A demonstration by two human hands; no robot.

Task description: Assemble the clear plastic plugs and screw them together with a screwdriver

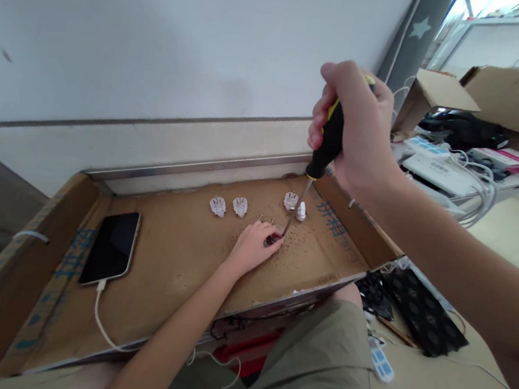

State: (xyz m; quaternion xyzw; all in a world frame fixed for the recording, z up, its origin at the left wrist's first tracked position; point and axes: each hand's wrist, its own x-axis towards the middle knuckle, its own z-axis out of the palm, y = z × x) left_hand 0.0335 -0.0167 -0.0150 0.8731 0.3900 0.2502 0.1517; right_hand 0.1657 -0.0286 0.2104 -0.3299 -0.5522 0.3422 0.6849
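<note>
My right hand [352, 117] is wrapped round the black and yellow handle of a screwdriver [328, 143], its shaft slanting down to the cardboard. At its tip, my left hand [259, 241] pinches a small part that its fingers mostly hide. White plug pieces with metal pins lie behind my hands: one plug [218, 206] and another plug [240, 206] side by side, and a third plug [290, 201] behind the screwdriver shaft. A small white piece [301, 211] sits just right of the shaft. Tiny dark specks or holes surround my left hand on the cardboard.
The cardboard-lined tray [163, 258] has raised sides. A phone [111, 248] with a white cable lies at its left. Boxes, cables and a white device [443, 172] fill a shelf at right. Black sheets [424, 311] and a power strip [381, 361] lie low at right.
</note>
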